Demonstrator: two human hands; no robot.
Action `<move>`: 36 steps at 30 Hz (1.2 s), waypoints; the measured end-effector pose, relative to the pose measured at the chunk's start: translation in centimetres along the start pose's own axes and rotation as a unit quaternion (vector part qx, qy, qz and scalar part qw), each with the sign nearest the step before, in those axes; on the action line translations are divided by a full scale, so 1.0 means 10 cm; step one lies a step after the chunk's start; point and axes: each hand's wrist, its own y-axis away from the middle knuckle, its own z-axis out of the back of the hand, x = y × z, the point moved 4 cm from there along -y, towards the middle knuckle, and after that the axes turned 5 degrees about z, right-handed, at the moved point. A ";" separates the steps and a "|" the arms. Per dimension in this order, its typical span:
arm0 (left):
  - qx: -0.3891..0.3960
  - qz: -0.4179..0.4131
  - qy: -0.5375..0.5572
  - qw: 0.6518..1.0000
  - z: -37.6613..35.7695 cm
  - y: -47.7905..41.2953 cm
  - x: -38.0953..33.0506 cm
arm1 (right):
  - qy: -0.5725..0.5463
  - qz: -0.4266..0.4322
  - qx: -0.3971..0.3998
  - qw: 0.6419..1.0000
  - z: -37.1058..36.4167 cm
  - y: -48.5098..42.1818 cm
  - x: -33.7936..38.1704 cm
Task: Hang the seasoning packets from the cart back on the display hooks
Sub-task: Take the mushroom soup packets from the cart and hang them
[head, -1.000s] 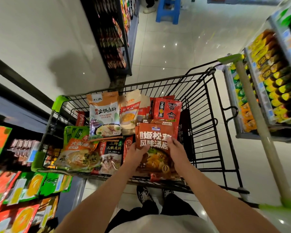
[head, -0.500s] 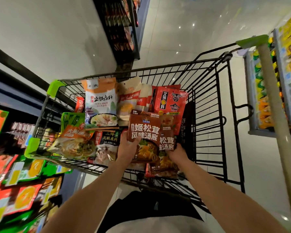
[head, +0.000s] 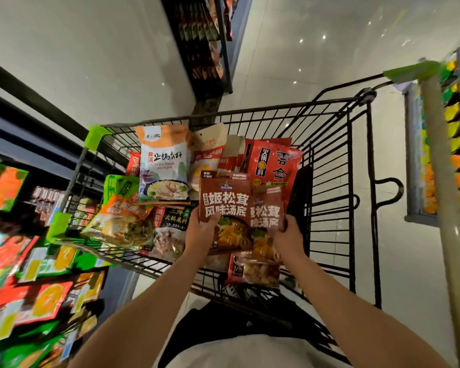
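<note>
Packets (head: 225,208) of brown soup base are held over the cart (head: 329,181), two of them fanned side by side and overlapping. The left hand (head: 201,236) grips the front packet at its lower left edge, fingers curled behind and thumb on the face. The right hand (head: 288,239) grips the rear packet (head: 267,208) at its lower right edge in the same manner. Both packets stand near upright, long axis vertical, printed face toward the camera, top edge away from the person; the hang-holes cannot be made out. Progress is judged early: no packet in view has reached a hook, and the cart holds many more, including a white packet (head: 164,166), a red packet (head: 274,166) and an orange packet (head: 120,221) lying flat or leaning on the wire. Another packet (head: 252,269) lies beneath the hands. A display rack (head: 19,274) of hanging goods stands at the person's left, blurred. Remaining work: carry the pair to the hooks, hang them, then repeat for the rest.
</note>
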 end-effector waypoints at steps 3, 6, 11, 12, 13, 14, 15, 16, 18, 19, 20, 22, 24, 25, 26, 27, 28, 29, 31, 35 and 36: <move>-0.041 -0.011 -0.031 0.999 0.09 0.11 -0.18 | -0.027 0.068 -0.046 0.996 0.21 0.08 0.38; -0.063 -0.017 -0.026 0.998 0.18 0.18 -0.29 | -0.074 0.109 -0.047 0.990 0.24 0.11 0.71; -0.026 -0.005 0.099 0.995 0.33 0.25 -0.45 | -0.137 0.075 0.099 0.983 -0.05 0.18 1.10; -0.017 -0.007 0.121 0.993 0.36 0.29 -0.48 | -0.150 0.067 0.127 0.978 -0.14 0.24 1.17; -0.007 -0.018 0.132 0.991 0.39 0.32 -0.50 | -0.160 0.059 0.151 0.974 -0.25 0.29 1.23; -0.002 -0.029 0.129 0.991 0.43 0.37 -0.52 | -0.158 0.065 0.165 0.971 -0.34 0.34 1.30; -0.005 -0.037 0.125 0.991 0.49 0.41 -0.54 | -0.145 0.065 0.177 0.971 -0.45 0.36 1.33; -0.015 -0.047 0.122 0.991 0.56 0.43 -0.53 | -0.130 0.076 0.189 0.970 -0.56 0.36 1.34; -0.039 -0.072 0.136 0.987 0.75 0.50 -0.54 | -0.115 0.083 0.212 0.967 -0.72 0.44 1.47; -0.055 -0.088 0.137 0.985 0.88 0.53 -0.53 | -0.105 0.090 0.222 0.965 -0.80 0.49 1.55; -0.073 -0.103 0.131 0.983 1.01 0.56 -0.51 | -0.095 0.110 0.229 0.963 -0.87 0.56 1.66; -0.096 -0.134 0.158 0.973 1.29 0.62 -0.49 | -0.077 0.125 0.242 0.959 -1.07 0.69 1.81; -0.116 -0.134 0.193 0.965 1.59 0.68 -0.48 | -0.077 0.141 0.272 0.949 -1.36 0.87 1.97; -0.132 -0.128 0.204 0.962 1.75 0.69 -0.47 | -0.081 0.152 0.285 0.943 -1.51 0.97 2.06; -0.149 -0.127 0.211 0.958 1.92 0.68 -0.44 | -0.081 0.174 0.293 0.937 -1.67 1.08 2.16; -0.161 -0.129 0.221 0.953 2.10 0.69 -0.44 | -0.075 0.189 0.294 0.934 -1.82 1.18 2.26; -0.173 -0.129 0.235 0.948 2.28 0.66 -0.41 | -0.069 0.217 0.293 0.929 -1.99 1.26 2.37; -0.186 -0.126 0.248 0.942 2.47 0.63 -0.38 | -0.064 0.242 0.291 0.923 -2.16 1.32 2.46; -0.216 -0.130 0.269 0.930 2.81 0.55 -0.34 | -0.054 0.269 0.286 0.918 -2.50 1.44 2.62; -0.269 -0.186 0.246 0.913 3.43 0.19 -0.20 | -0.069 0.303 0.266 0.912 -3.20 1.55 2.80; -0.279 -0.204 0.235 0.909 3.57 0.09 -0.16 | -0.076 0.319 0.265 0.907 -3.39 1.57 2.85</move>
